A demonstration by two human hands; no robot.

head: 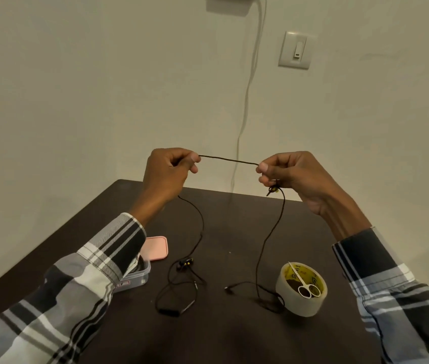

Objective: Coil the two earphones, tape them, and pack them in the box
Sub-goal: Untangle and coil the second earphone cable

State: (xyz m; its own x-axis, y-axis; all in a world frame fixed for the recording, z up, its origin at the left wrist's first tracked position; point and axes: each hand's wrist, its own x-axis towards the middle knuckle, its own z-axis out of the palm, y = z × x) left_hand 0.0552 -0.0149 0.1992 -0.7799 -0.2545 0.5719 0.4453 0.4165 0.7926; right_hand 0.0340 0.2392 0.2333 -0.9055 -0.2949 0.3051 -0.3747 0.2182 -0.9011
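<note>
My left hand (167, 170) and my right hand (290, 173) are raised above the dark table (234, 337), each pinching a thin black earphone cord (229, 160) that runs taut between them. Yellow-marked earbuds (273, 190) dangle under my right hand, and the cord hangs from there down to the table. From my left hand another stretch drops to a loose tangle of black earphone wire (181, 282) on the table, with earbuds (185, 264) in it. A clear plastic box (135, 278) lies partly under my left sleeve, its pink lid (155, 248) beside it.
A roll of clear tape (300, 292) stands at the right with small white scissors (305, 283) lying on top of it. A wall with a light switch (296, 49) and a hanging white cable (247, 95) is behind the table.
</note>
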